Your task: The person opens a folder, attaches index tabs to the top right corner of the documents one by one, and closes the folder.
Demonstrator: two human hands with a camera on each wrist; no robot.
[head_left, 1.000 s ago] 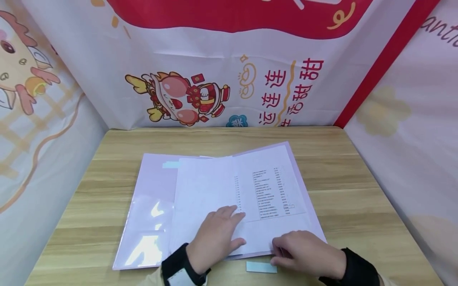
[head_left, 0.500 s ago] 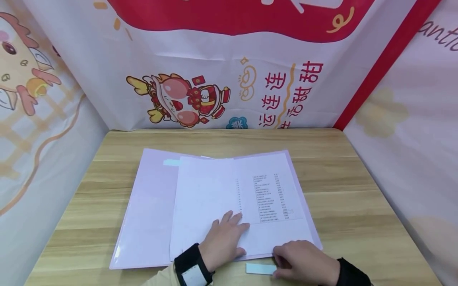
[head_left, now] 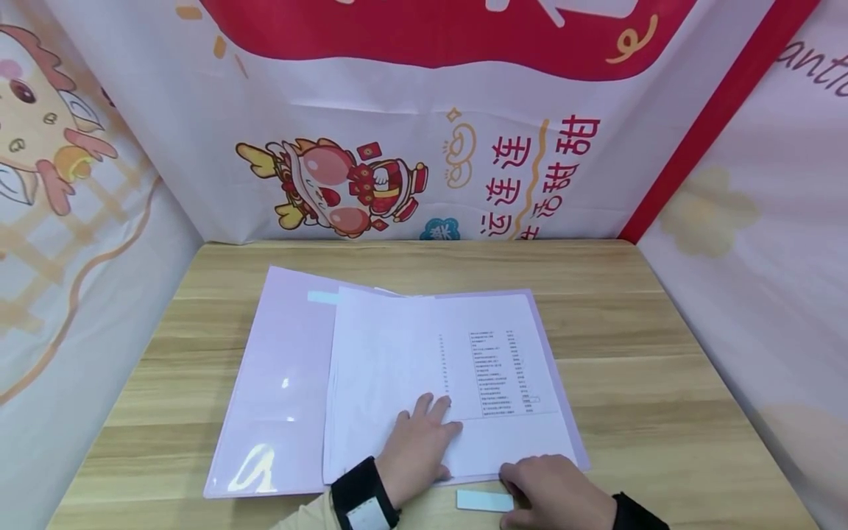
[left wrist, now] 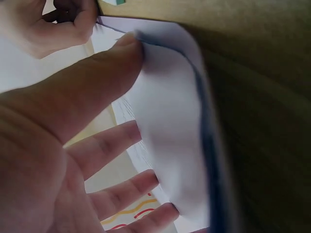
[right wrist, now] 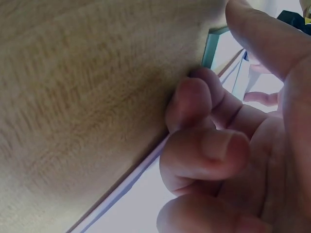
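A lilac folder (head_left: 265, 412) lies spread on the table, its printed sheets (head_left: 391, 338) turned up. One sheet on the right carries a small table of text. My left hand (head_left: 417, 445) rests on the lower middle of the pages with fingers spread; in the left wrist view its thumb (left wrist: 104, 73) is by the sheets' lower edge. At the folder's lower right edge is my right hand (head_left: 553, 486), fingers curled. The right wrist view shows those fingers (right wrist: 194, 155) bent near the edge, the thumb apart and nothing gripped. A pale blue strip (head_left: 485, 501) lies beside that hand.
The wooden table (head_left: 636, 383) extends around the folder. A printed cloth (head_left: 371, 88) hangs behind it, with further cloths at the left and right. Another pale blue strip (head_left: 322, 297) shows at the folder's upper left.
The folder's right part has swung slightly toward me and lies squarer to the table. My left hand has moved a little right and down, my right hand a little down.
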